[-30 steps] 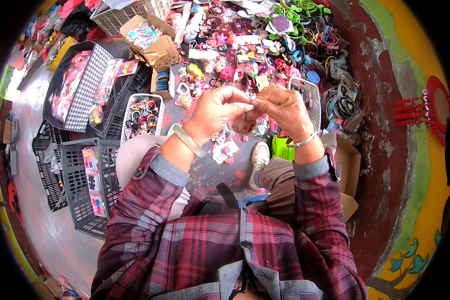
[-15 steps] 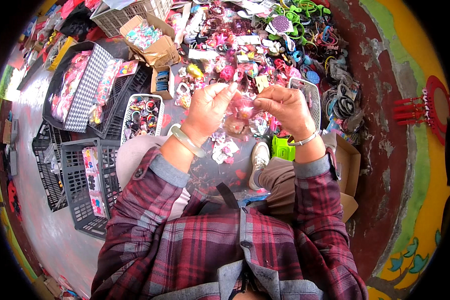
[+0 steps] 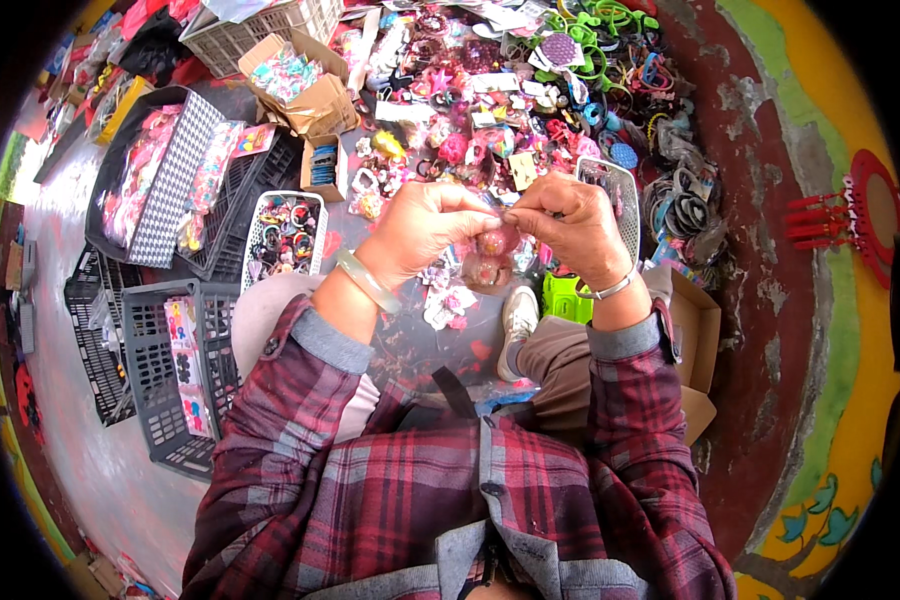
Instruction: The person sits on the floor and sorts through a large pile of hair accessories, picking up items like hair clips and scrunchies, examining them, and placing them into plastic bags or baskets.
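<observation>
A small clear plastic bag [image 3: 490, 266] with pink, round trinkets inside hangs in front of me; their exact kind is too small to tell. Along its upper edge, my left hand [image 3: 425, 232] pinches with thumb and forefinger. My right hand [image 3: 573, 230] pinches the same edge close by, its fingertips almost meeting those of the left. Below the bag, a white and pink flower-like accessory [image 3: 448, 302] lies on the floor.
A heap of hair accessories [image 3: 453, 150] spreads ahead. White baskets [image 3: 319, 232] flank my hands, one filled with hair ties. Grey crates [image 3: 155, 345] and a checkered box [image 3: 160, 185] stand left. Near my shoe [image 3: 519, 325] sits a bright green plastic thing [image 3: 566, 297]; an open carton [image 3: 698, 330] is right.
Both hands have come closer together and slightly lower, with fingertips now meeting at the bag's top edge. The bag hangs lower and its pink contents show more plainly.
</observation>
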`<state>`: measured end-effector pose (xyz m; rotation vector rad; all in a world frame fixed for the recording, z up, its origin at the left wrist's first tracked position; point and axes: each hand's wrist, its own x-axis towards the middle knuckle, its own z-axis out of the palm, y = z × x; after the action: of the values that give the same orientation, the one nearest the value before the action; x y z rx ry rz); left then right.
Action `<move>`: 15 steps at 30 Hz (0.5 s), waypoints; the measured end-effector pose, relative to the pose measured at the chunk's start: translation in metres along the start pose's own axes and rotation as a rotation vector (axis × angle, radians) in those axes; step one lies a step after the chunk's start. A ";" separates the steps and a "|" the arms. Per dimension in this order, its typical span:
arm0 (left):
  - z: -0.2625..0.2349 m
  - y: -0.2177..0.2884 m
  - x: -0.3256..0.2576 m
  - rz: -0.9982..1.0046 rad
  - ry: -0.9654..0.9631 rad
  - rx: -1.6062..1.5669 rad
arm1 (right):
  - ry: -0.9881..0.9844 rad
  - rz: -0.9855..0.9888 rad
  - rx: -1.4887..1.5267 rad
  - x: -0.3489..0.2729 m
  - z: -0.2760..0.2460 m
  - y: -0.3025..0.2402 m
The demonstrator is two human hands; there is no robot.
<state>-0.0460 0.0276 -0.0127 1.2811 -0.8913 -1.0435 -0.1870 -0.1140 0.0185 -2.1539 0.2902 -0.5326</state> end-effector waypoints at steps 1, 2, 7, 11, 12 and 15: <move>-0.001 -0.001 0.000 0.007 0.004 0.001 | 0.000 0.015 0.006 0.000 -0.001 0.000; -0.001 0.000 0.000 0.015 0.007 0.002 | 0.000 0.029 0.013 0.001 -0.002 -0.001; -0.002 0.007 -0.002 0.006 -0.014 -0.034 | 0.000 0.089 0.054 0.000 -0.006 0.000; -0.003 0.005 -0.001 0.026 -0.024 -0.088 | -0.009 0.084 0.051 0.000 -0.010 -0.003; -0.003 0.005 -0.001 0.037 -0.026 -0.090 | -0.027 0.073 0.031 0.001 -0.012 -0.004; -0.001 0.008 -0.002 0.066 0.015 -0.114 | -0.068 0.051 0.026 0.003 -0.018 -0.002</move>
<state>-0.0445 0.0300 -0.0050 1.1556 -0.8450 -1.0175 -0.1929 -0.1261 0.0304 -2.1290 0.2978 -0.4306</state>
